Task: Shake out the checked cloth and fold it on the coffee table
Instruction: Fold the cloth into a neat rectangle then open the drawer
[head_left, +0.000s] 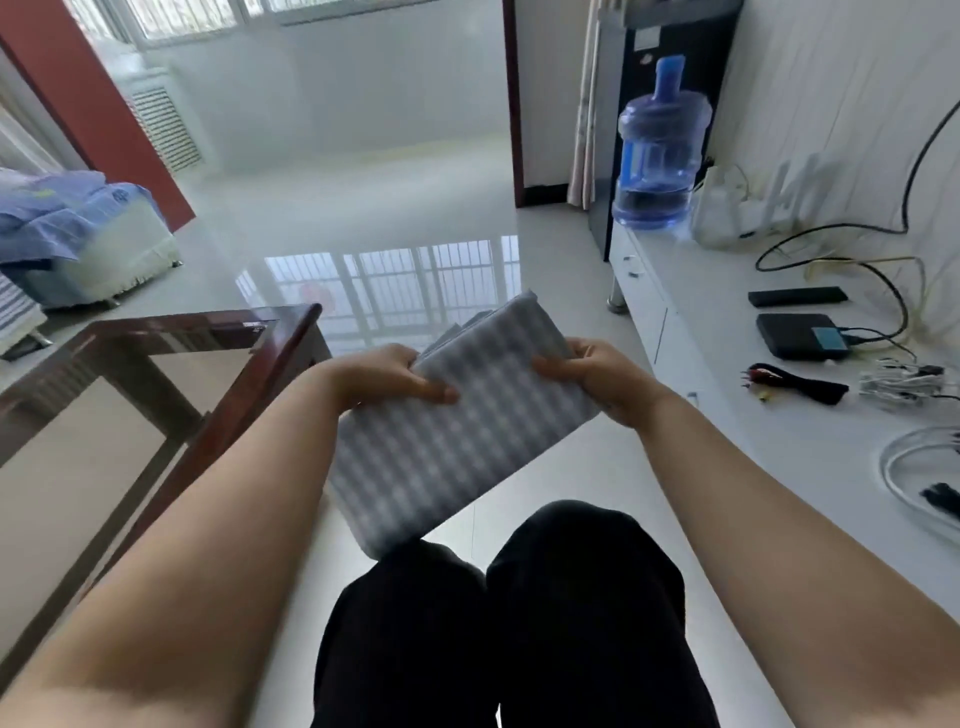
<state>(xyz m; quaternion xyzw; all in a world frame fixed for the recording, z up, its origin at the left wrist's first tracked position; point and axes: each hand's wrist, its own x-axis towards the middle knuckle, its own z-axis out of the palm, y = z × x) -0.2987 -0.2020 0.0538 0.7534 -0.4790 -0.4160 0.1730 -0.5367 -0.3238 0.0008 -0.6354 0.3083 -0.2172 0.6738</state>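
Note:
The checked cloth (462, 431), grey-blue and white, is folded into a thick rectangle and held in the air above my knees. My left hand (395, 379) grips its left edge with the thumb on top. My right hand (597, 379) grips its right edge. Several folded layers show at the far corner. The coffee table (280, 338), glass-topped with a dark red wooden frame, stands to my left, apart from the cloth.
A low white cabinet (727, 332) runs along the right, carrying a blue water bottle (657, 150), black boxes, cables and a remote. A sofa with blue bedding (78, 228) sits at the far left. Glossy white floor stretches ahead.

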